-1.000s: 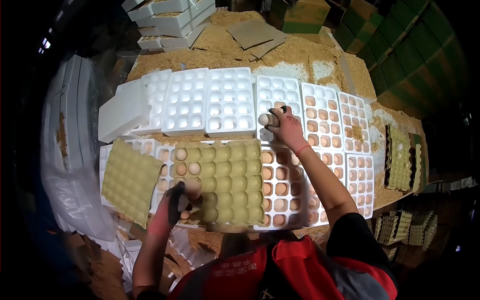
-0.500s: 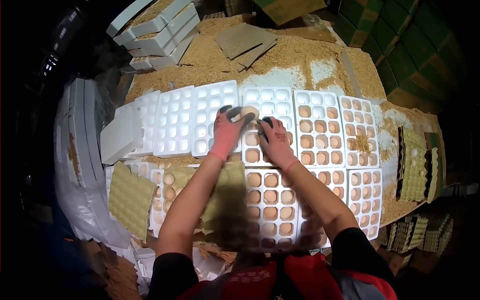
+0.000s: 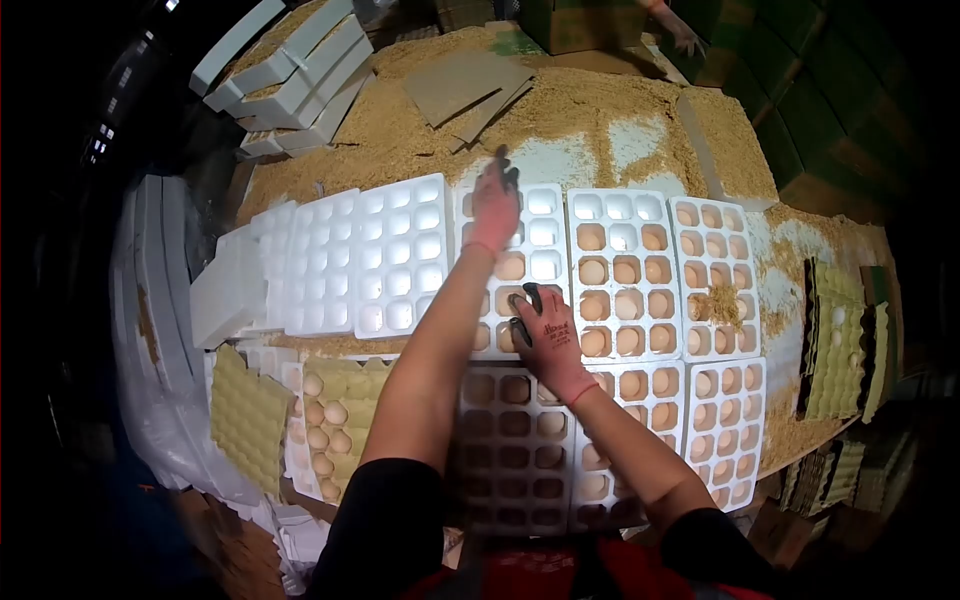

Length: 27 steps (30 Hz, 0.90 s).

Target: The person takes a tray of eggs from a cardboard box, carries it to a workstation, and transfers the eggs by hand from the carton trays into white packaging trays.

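Note:
My left hand (image 3: pixel 497 205), in a pink glove with dark fingertips, reaches over the far end of the middle white foam tray (image 3: pixel 553 300). Its fingers stretch forward, slightly blurred, and no egg shows in them. Over the near part of that tray, my right hand (image 3: pixel 550 338) has its thumb and fingers bent around an egg (image 3: pixel 514 302) at one of the cells. Brown eggs sit in the tray's nearer cells, while several far cells are bare white. To the right, another foam tray (image 3: pixel 625 275) holds eggs in most cells.
Empty foam trays (image 3: pixel 402 255) line the left. A pulp tray with eggs (image 3: pixel 330 425) lies front left, beside a tilted pulp tray (image 3: pixel 248 415). Filled trays (image 3: pixel 725 430) stand front right. Husk-like bedding (image 3: pixel 400 120) and cardboard (image 3: pixel 460 85) lie behind. Another person's hand (image 3: pixel 685 38) shows at top right.
My hands, together around an egg before, are now apart. The left has gone forward; the right has come lower over the middle tray. The view has shifted, and another person's hand has appeared.

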Tool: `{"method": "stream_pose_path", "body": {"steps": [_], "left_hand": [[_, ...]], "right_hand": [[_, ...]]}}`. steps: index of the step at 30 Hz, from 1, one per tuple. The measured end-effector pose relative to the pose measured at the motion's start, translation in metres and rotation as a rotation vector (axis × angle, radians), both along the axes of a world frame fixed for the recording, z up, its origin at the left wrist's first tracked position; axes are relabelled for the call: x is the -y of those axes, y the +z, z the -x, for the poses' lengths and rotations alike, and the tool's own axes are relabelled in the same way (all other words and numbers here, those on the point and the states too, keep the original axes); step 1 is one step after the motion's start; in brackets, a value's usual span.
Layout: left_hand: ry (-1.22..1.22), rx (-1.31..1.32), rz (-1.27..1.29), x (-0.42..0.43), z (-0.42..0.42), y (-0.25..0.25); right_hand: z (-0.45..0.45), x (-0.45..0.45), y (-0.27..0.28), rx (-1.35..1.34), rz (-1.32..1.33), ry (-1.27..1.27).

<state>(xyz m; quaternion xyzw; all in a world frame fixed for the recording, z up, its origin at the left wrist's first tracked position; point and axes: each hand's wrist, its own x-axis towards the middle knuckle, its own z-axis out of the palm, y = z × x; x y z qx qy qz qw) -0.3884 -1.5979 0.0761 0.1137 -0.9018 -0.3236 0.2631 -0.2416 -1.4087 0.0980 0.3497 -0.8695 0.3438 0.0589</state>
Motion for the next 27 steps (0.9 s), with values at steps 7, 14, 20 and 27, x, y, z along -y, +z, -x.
{"method": "stream_pose_path", "body": {"steps": [7,14,20,27], "left_hand": [[-0.088,-0.024,-0.112,-0.029,-0.131,0.051],[0.339,0.348,-0.172,0.041,-0.499,0.165],[0.17,0.431,0.34,0.076,-0.548,0.137],[-0.018,0.574,0.747,0.112,-0.527,0.067]], "right_hand": [[-0.006,0.002,-0.01,0.16,0.215,-0.037],[-0.131,0.114,0.098,0.275,0.226,0.486],[-0.196,0.236,0.052,-0.067,-0.279,0.653],[-0.139,0.246,0.056,0.825,0.214,0.456]]}}
